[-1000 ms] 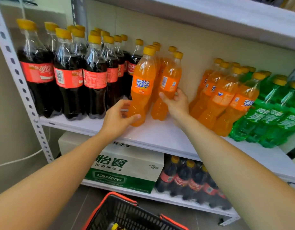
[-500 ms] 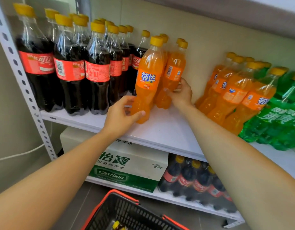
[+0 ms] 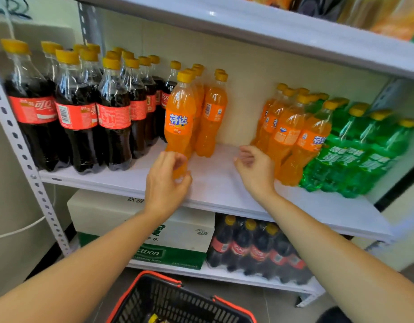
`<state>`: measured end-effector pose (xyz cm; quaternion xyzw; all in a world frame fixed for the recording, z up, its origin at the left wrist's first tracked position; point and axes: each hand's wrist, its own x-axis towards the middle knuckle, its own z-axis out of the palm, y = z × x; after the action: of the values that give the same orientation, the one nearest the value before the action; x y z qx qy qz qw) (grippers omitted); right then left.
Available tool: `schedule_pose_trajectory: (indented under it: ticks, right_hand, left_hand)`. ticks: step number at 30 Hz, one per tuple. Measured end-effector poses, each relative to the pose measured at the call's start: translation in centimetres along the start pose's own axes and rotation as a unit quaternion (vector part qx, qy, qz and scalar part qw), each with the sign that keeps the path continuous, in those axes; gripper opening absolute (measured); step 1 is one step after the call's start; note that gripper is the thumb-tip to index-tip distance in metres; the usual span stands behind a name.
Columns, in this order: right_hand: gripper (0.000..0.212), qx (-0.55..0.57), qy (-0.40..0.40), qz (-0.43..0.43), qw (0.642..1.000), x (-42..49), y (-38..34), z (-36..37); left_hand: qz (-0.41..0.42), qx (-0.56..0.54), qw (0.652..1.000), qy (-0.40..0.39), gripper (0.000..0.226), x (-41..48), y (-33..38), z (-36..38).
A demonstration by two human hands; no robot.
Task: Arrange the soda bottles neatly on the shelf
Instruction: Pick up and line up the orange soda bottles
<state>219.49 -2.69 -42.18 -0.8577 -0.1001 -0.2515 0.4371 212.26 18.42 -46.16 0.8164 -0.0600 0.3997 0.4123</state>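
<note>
Head view: orange bottles (image 3: 287, 134) in two clusters on the shelf (image 3: 215, 183), roughly five each, rear ones partly hidden. Left hand (image 3: 165, 183) grips the front bottle (image 3: 178, 122) at its base, beside the cola bottles (image 3: 77, 117). Right hand (image 3: 255, 169), earlier holding a rear bottle (image 3: 212, 127), is now released, fingers loosely curled

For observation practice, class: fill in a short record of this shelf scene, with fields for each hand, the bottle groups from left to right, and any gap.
Left hand: fingers curled round the base of the front orange bottle
Right hand: loosely curled, holding nothing, over the bare shelf
Groups, left to right: cola bottles, small orange cluster, larger orange group, green bottles
Gap: between the two orange groups
</note>
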Motion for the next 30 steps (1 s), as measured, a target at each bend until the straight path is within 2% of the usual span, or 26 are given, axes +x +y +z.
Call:
schedule_pose_trajectory:
  ticks: [3, 5, 7, 10, 14, 17, 20, 24, 30]
  right_hand:
    - [0.03, -0.032, 0.098, -0.013, 0.995, -2.0, 1.4, -3.5]
    - [0.036, -0.05, 0.146, 0.024, 0.988, -2.1, 2.6, -5.5]
    - [0.046, -0.065, 0.155, 0.06, 0.984, -2.2, 4.1, -7.1]
    - [0.063, -0.085, 0.085, 0.076, 0.99, -2.9, 6.3, -8.0]
    - [0.078, -0.111, 0.004, 0.051, 0.992, -3.3, 8.3, -8.3]
    - [0.081, -0.104, -0.045, 0.058, 0.992, -3.0, 9.4, -8.7]
    - [0.079, -0.112, -0.072, 0.066, 0.989, -2.9, 10.2, -8.9]
    - [0.072, -0.104, -0.069, 0.057, 0.991, -3.0, 10.0, -9.0]
    - [0.071, -0.059, -0.083, 0.099, 0.99, -2.8, 8.6, -9.3]
  left_hand:
    - [0.019, -0.028, 0.996, -0.078, 0.019, 0.1, 2.1, 1.5]
    - [0.003, -0.054, 0.989, -0.135, 0.018, 0.6, 3.5, 2.9]
    - [-0.026, -0.085, 0.978, -0.187, 0.019, 1.5, 4.9, 4.7]
    - [-0.045, -0.11, 0.963, -0.243, 0.023, 3.6, 6.7, 8.3]
    - [-0.074, -0.146, 0.943, -0.289, 0.055, 6.4, 8.7, 13.3]
    - [-0.124, -0.222, 0.914, -0.317, 0.07, 7.5, 9.5, 16.5]
    - [-0.126, -0.208, 0.922, -0.302, 0.076, 8.0, 9.2, 18.6]
    - [-0.131, -0.222, 0.91, -0.326, 0.073, 8.5, 9.0, 19.9]
    - [-0.176, -0.282, 0.887, -0.321, 0.048, 8.1, 8.8, 18.1]
